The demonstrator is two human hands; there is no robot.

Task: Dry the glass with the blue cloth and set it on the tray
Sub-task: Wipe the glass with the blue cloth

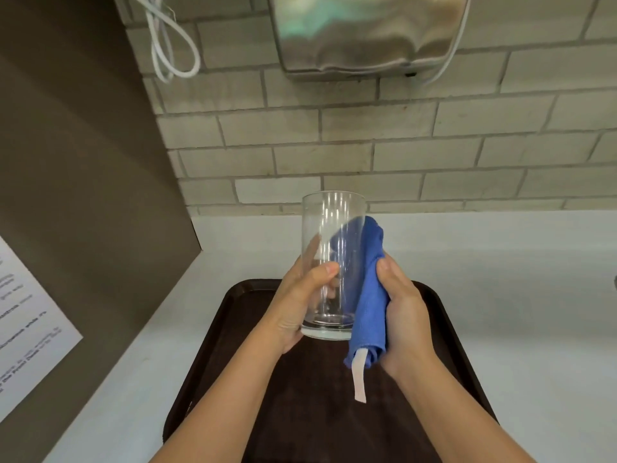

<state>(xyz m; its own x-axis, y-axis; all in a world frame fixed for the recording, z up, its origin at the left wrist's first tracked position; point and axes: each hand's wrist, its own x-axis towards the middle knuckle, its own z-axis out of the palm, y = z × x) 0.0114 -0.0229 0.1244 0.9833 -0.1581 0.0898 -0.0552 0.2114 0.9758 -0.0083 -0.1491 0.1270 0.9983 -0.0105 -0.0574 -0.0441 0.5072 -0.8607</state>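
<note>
A tall clear glass [329,235] is held upright above the dark brown tray [213,345]. My left hand [297,305] grips its lower left side, thumb across the front. My right hand [405,312] holds a bunched blue cloth [370,295] pressed against the right side of the glass. The cloth's upper end shows through the glass wall. A white label strip hangs from the cloth's lower end. The bottom of the glass hovers over the tray's far part, not touching it.
The tray lies on a white counter [500,295] that meets a grey brick wall [400,145]. A brown panel [83,195] with a printed sheet stands at the left. A steel dispenser [367,35] and a white cable [173,45] hang on the wall above.
</note>
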